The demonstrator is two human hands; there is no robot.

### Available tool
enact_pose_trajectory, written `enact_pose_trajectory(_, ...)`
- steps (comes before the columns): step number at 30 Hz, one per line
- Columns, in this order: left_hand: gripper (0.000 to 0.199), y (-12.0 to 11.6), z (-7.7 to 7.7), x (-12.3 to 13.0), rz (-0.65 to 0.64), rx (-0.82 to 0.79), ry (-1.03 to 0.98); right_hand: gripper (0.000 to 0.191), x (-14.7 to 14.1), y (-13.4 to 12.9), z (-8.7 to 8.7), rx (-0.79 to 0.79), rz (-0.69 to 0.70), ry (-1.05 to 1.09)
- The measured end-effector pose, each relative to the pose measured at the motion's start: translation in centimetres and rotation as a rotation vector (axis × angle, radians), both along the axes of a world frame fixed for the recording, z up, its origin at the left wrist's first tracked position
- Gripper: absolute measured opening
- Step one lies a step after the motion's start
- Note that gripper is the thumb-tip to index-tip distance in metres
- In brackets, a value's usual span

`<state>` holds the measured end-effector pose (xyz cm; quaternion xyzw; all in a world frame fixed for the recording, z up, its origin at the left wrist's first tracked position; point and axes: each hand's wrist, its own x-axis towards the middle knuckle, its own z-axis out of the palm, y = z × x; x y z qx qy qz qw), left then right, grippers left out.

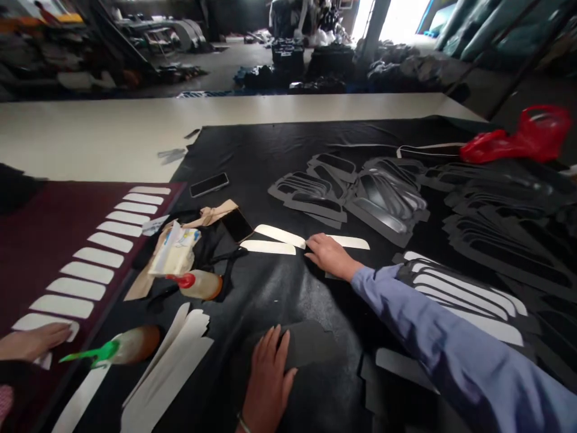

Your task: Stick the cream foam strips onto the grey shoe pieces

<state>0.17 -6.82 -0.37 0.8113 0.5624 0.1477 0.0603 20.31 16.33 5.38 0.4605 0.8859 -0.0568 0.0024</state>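
Note:
My left hand (268, 376) lies flat on a dark grey piece (309, 344) near the front edge, its fingers spread a little. Farther forward, my right hand (331, 255) has its thumb and fingers drawn together at the tip of a white strip (280, 235). Just below that strip is a second white strip (269, 247). Another one (349, 242) shows beyond my right hand, partly covered by it. Under my right forearm, a stack of white strips on dark pieces (460, 291) is partly hidden.
Another person's hand (40, 341) rests on a row of white pieces (101, 255) at left. Two glue bottles (201, 284) (135, 345), a phone (210, 184), pale strips (169, 373), dark cut-outs (383, 192) and a red bag (518, 138) lie around.

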Motion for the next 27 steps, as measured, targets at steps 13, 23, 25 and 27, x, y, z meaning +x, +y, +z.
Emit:
enact_pose_trajectory(13, 0.057, -1.4, 1.4, -0.6, 0.265, -0.132, 0.006, 0.037, -4.7, 4.7, -1.7, -0.196, -0.111, -0.150)
enact_pose_trajectory(23, 0.057, 0.9, 2.2, -2.0, 0.174, -0.284, -0.066, 0.032, -3.6, 4.7, -1.1, -0.283, -0.274, -0.063)
enact_pose_trajectory(25, 0.052, 0.9, 2.5, -1.8, 0.130, -0.259, -0.092, 0.030, -3.0, 4.6, -0.6, -0.290, -0.301, -0.013)
enact_pose_trajectory(27, 0.049, 0.9, 2.6, -1.8, 0.088, -0.230, -0.081, 0.028, -2.4, 4.5, 0.0, -0.295, -0.326, 0.047)
